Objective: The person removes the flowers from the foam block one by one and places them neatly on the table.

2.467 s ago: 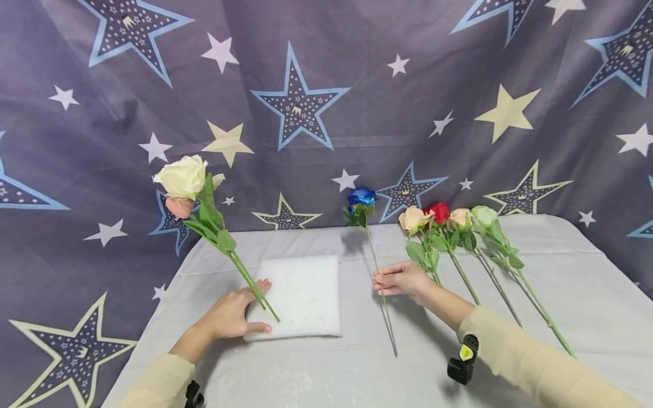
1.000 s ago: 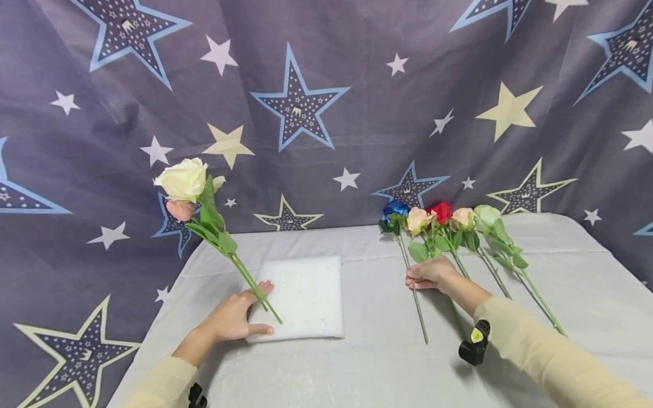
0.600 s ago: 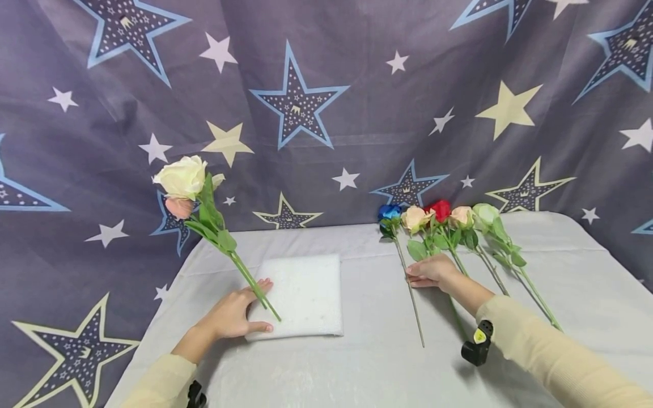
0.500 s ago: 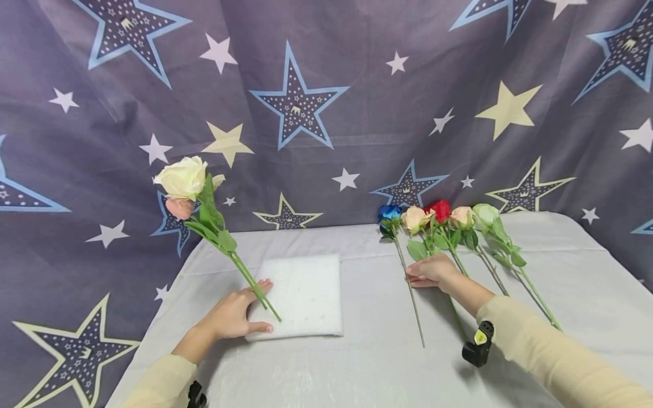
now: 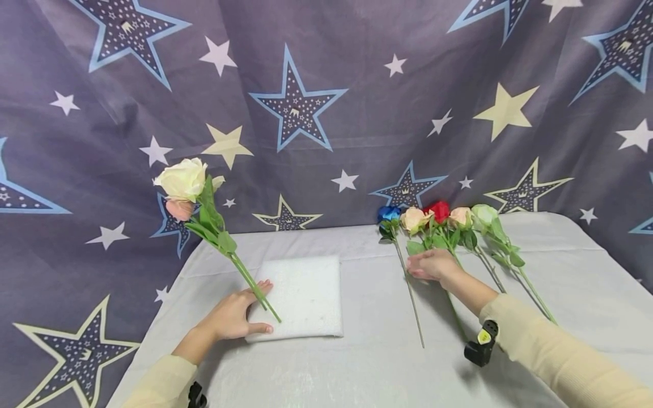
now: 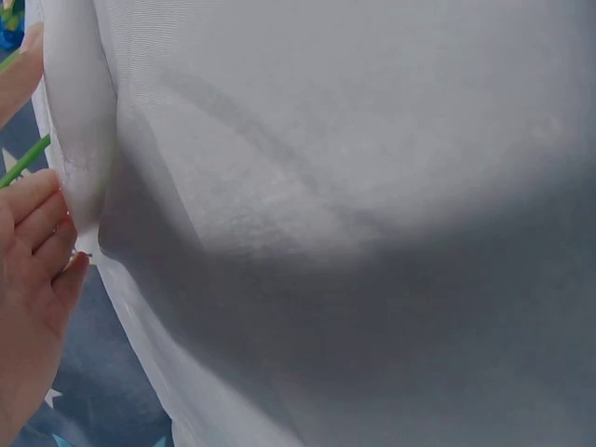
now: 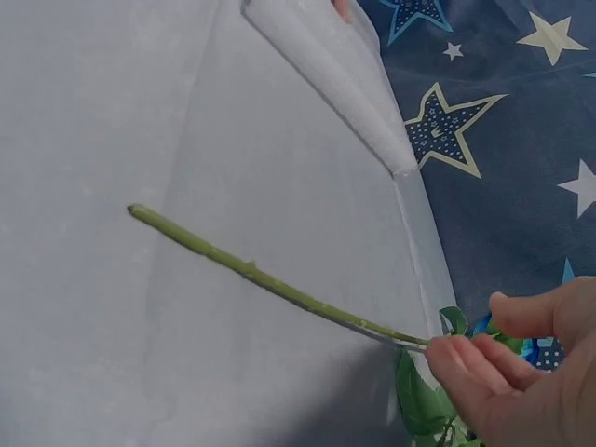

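Observation:
The left hand (image 5: 232,314) rests on the left edge of a white foam block (image 5: 311,294), thumb and fingers spread. Stems (image 5: 247,276) of a cream rose (image 5: 182,178) and a pink rose (image 5: 179,208) reach the foam, crossing in front of that hand. On the right, a blue rose (image 5: 389,214) lies on the table, its thin stem (image 5: 410,297) pointing toward the front. Right beside this stem is the right hand (image 5: 433,265). In the right wrist view its thumb (image 7: 526,315) stands apart from the fingers, with a green stem (image 7: 279,289) passing the fingertips.
To the right of the blue rose lie a peach rose (image 5: 414,220), a red rose (image 5: 439,211), another peach rose (image 5: 461,216) and a pale green rose (image 5: 483,215). A pale cloth covers the table (image 5: 306,374); a star-patterned curtain (image 5: 357,124) hangs behind.
The right hand has carried the blue rose rightward, laid it beside the other roses and let go, lifting slightly off its stem. The left hand stays on the foam.

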`<state>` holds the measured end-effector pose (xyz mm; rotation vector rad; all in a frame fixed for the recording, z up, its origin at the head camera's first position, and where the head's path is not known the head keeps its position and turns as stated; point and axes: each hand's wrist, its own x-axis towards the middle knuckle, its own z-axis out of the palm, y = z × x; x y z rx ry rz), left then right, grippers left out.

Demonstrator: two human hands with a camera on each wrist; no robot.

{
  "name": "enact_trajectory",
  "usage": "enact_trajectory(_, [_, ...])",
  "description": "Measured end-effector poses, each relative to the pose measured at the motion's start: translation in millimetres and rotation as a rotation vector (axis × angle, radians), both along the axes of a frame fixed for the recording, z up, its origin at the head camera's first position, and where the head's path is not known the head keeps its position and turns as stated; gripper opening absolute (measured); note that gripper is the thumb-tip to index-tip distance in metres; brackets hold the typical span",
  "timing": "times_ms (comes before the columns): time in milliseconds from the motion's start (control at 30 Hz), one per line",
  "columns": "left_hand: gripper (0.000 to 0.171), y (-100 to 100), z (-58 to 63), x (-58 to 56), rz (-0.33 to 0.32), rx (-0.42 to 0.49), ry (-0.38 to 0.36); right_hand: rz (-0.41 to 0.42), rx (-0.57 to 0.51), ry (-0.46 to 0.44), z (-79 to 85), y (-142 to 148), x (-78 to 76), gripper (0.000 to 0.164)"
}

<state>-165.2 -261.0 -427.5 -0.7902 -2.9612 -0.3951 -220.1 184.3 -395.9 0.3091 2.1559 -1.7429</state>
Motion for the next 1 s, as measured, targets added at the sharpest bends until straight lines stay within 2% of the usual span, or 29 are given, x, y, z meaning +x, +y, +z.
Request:
enact_trajectory(267, [0.091,-3,-0.5,-1.3,0.006,-0.004,0.002,0.002,-0.119,0.08,-2.5,-19,0.5,0.045])
enact_trajectory(500, [0.091,-4,-3.0,-2.6,0.006,-0.007,0.005,-0.019,-0.237,0.097,-4.5,-48,-1.5,0.044])
enact_trajectory(633, [0.091,-4,-4.2,-2.5,0.007,-0.007,0.002,0.005,-0.273,0.127,-5.2,-70,-2.5,0.043])
enact_trajectory(833, [0.092,-5,-5.6,-3.2,0.005,-0.007,0.004,0.077,-0.305,0.159,-0.3,-105,2.7,0.038])
enact_trajectory(1000, [0.093,-5,-6.4,-3.9,0.01,-0.005,0.003,0.195,-0.309,0.201,4.7,-133,7.9,0.035])
